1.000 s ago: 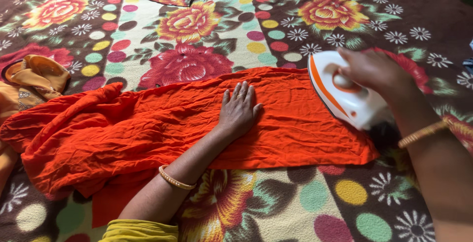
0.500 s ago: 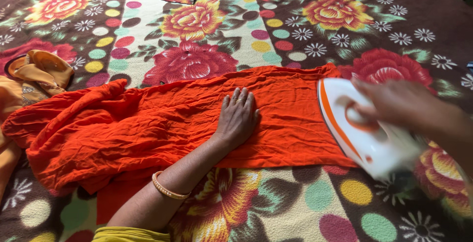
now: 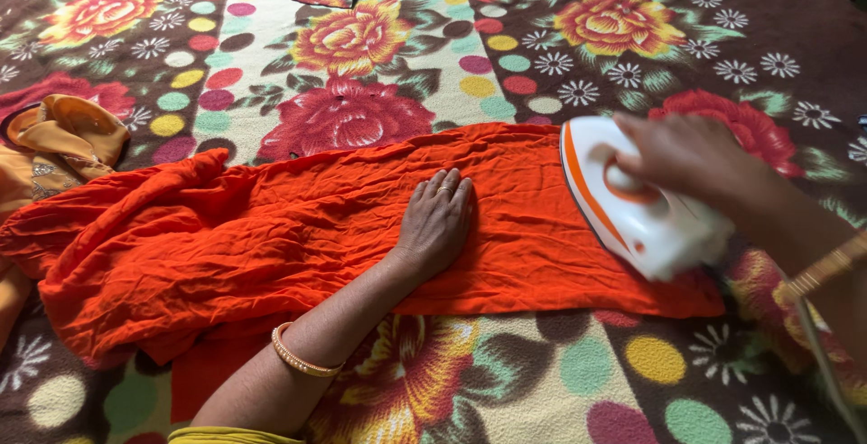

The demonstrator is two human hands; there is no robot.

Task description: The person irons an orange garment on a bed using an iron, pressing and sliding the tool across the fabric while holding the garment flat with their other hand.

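Orange cloth (image 3: 298, 245) lies across blanket (image 3: 542, 381) middle. Left hand (image 3: 437, 223) flat, fingers together, pinning it. Right hand (image 3: 686, 150) grips white iron (image 3: 637, 205) at cloth's right end. Right stretch fairly smooth; left part crumpled, unpressed.

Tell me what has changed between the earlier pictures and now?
The right hand slid the white iron from the cloth's right edge leftward onto the orange cloth, toward the left hand. The left hand stayed flat on the cloth; the right kept its grip.
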